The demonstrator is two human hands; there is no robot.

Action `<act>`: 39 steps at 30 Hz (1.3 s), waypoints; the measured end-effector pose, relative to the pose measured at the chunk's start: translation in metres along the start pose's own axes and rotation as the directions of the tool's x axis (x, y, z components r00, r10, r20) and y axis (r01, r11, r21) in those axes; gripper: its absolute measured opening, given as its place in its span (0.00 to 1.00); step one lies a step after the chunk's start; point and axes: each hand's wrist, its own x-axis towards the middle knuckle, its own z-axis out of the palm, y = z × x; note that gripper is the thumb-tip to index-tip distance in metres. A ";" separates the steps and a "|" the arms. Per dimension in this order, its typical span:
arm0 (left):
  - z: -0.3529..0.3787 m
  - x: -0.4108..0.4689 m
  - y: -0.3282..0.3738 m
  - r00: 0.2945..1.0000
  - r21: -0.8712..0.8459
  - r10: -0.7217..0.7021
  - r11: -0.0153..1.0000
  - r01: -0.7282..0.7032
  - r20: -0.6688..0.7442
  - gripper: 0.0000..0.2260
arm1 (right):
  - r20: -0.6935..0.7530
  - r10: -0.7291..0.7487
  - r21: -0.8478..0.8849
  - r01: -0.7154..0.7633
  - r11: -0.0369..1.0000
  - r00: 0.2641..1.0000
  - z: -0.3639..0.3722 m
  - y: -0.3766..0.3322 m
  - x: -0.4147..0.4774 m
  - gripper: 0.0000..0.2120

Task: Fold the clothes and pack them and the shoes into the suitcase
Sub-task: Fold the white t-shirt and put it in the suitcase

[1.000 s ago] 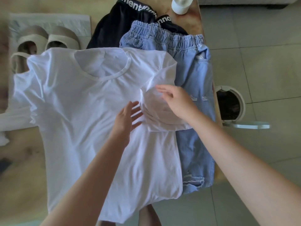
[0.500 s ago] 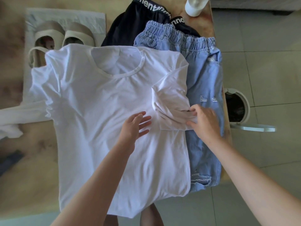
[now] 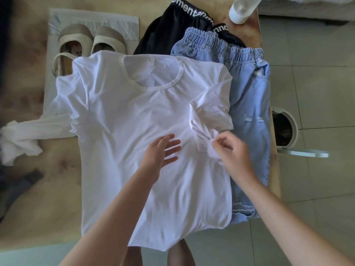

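While the left hand (image 3: 160, 151) lies flat on the shirt (image 3: 134, 121) spread on the table (image 3: 63, 166), the right hand (image 3: 233, 152) pinches the sleeve (image 3: 209, 116) hem — soft, light, floppy stuff, best held by edges.

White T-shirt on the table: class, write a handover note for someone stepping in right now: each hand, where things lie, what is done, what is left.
Left hand: open, fingers straight, on the white T-shirt, which lies spread on the table.
Right hand: pinches the hem of the sleeve nearest the blue denim garment; that sleeve is turned inward.
Black garment beyond the collar; shoes at far left on paper.
Done: one sleeve turned in. Left: the rest of the folding and all packing; no suitcase in view.
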 end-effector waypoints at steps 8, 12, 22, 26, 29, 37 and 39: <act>-0.043 -0.010 0.013 0.986 0.013 -0.082 0.996 0.085 -0.147 0.17 | 0.349 -0.025 0.350 -0.106 0.931 0.937 0.100 -0.061 -0.058 0.12; -0.079 -0.009 0.013 0.982 0.195 0.003 0.980 0.034 -0.190 0.11 | 0.274 -0.040 0.283 -0.041 0.958 0.961 0.103 -0.049 -0.047 0.19; -0.093 0.003 0.010 0.929 0.196 0.263 0.957 -0.216 -0.260 0.04 | 0.118 -0.164 -0.307 0.193 0.932 0.979 0.060 -0.029 0.063 0.19; -0.101 0.003 0.015 0.835 0.290 0.430 0.894 -0.341 -0.344 0.05 | 0.256 -0.296 -0.564 0.391 0.727 0.920 0.063 -0.044 0.113 0.16; -0.111 0.003 0.023 0.772 0.353 0.503 0.856 -0.379 -0.389 0.05 | 0.400 -0.272 -0.648 0.480 0.592 0.875 0.067 -0.049 0.129 0.13; -0.141 0.012 0.054 0.664 0.500 0.618 0.769 -0.398 -0.421 0.04 | -0.001 -0.431 -0.455 0.384 0.803 0.902 0.072 -0.077 0.137 0.05; -0.143 0.016 0.066 0.628 0.539 0.660 0.733 -0.416 -0.413 0.06 | 0.013 -0.427 -0.461 0.385 0.800 0.904 0.078 -0.085 0.143 0.05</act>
